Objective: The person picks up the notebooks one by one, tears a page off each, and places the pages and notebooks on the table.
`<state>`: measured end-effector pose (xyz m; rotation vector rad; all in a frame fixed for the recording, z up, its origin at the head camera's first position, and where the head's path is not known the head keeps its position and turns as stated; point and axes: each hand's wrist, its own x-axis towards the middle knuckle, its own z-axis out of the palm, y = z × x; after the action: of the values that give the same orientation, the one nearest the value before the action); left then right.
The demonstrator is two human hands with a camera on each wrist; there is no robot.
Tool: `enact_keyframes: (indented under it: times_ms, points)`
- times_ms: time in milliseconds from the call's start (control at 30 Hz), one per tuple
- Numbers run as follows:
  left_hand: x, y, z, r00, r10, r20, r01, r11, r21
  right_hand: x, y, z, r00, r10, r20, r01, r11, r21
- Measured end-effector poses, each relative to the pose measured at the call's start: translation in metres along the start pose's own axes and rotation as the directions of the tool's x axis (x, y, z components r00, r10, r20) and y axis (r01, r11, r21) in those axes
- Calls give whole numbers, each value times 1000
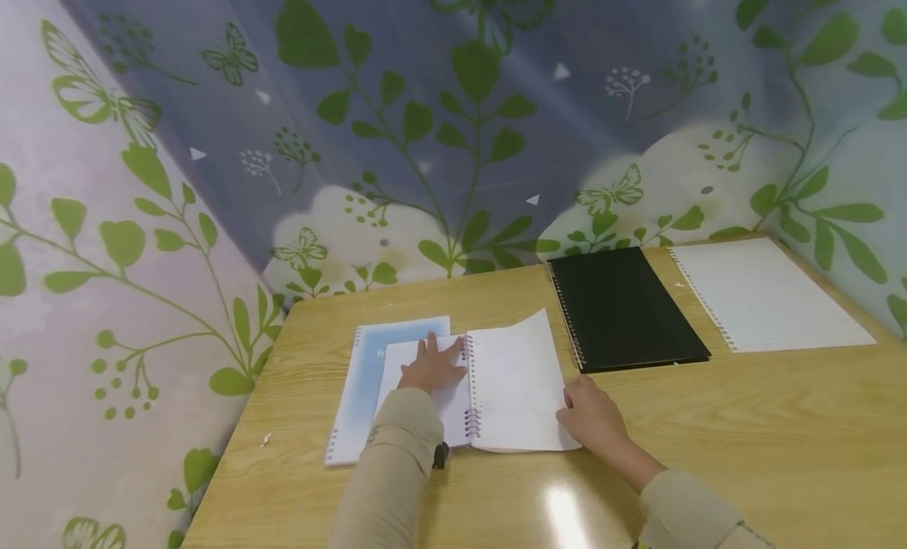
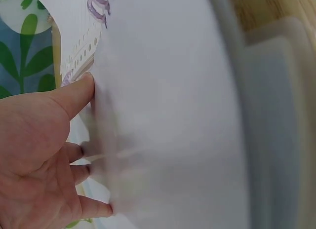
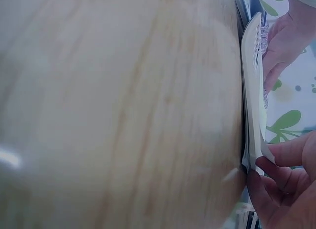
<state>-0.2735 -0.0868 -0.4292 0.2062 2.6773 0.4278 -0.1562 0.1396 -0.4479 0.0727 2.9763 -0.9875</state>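
Note:
An open notebook (image 1: pixel 517 395) with white pages lies in the middle of the table, its loose purple binding rings (image 1: pixel 472 424) showing between the two halves. My left hand (image 1: pixel 432 368) rests with spread fingers on the left-hand page, beside the binding. In the left wrist view its thumb (image 2: pixel 81 93) touches the paper near the punched holes. At the notebook's right edge my right hand (image 1: pixel 597 415) pinches the page edge between thumb and fingers, seen closely at the fingertips (image 3: pixel 264 165) in the right wrist view. The page's far right corner curls upward.
Under the notebook's left side lies a light blue notebook cover (image 1: pixel 352 411) with punched holes. Behind my right hand is a black ring-bound notebook (image 1: pixel 627 309), with a white punched sheet (image 1: pixel 772 297) to its right. A leaf-patterned curtain (image 1: pixel 453 139) borders the wooden table (image 1: pixel 779 446).

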Motion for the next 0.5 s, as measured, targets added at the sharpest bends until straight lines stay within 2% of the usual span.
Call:
enact_keyframes:
  times_ms: [267,500]
  points:
    - [-6,3,-2,1000,-7,-12,7,1000,11,-1,0,0,1000,-14,-1,14,1000,0]
    - [-1,1,0,1000,-6,-3,6,1000,26,-1,1,0,1000,-21,-1,21,1000,13]
